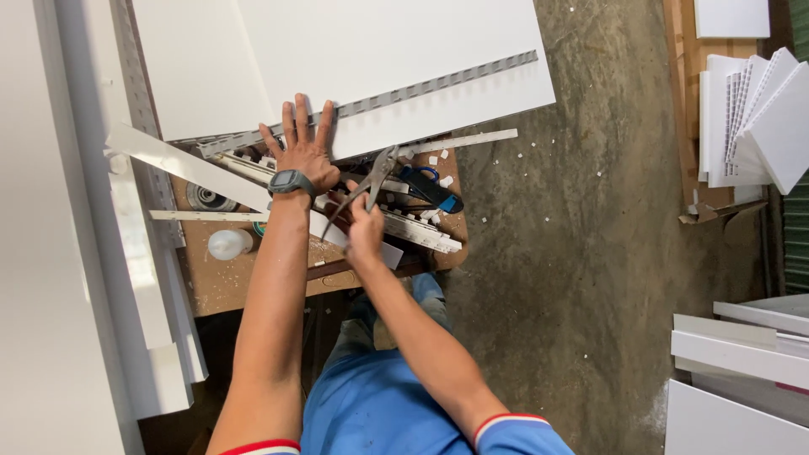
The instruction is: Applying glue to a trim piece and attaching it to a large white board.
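Lying beneath the spread fingers of the left hand [302, 152], a white panel [396, 59] is pressed flat, a perforated metal strip [438, 84] running just beyond the fingertips. Pliers [371, 181] are gripped in the closed right hand [364, 232], jaws near the panel edge. White offcut chips [438, 215] suggest trimming is partly done.

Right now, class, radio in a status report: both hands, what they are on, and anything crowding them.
Left hand flat on large white panel, beside perforated grey metal strip. Right hand shut on metal snips. Blue-handled tool and white offcuts crowd the bench.
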